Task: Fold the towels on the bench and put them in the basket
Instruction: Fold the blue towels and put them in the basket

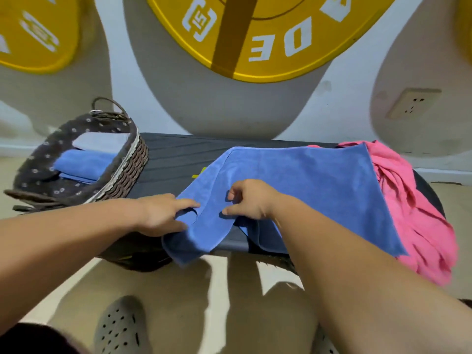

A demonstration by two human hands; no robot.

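Two hands on blue towel (306,180): left hand (163,215) pinches edge near left corner, fingers on top; right hand (249,199) just beside it, fingers curled, pinching small raised fold. Towel spread on table (173,154), long axis left-right, near-left corner hanging over front edge, right end overlapping pink towel (421,213) heap. Basket (127,172) at table's left end; folded blue towel (81,162) and pale towel (102,142) inside.
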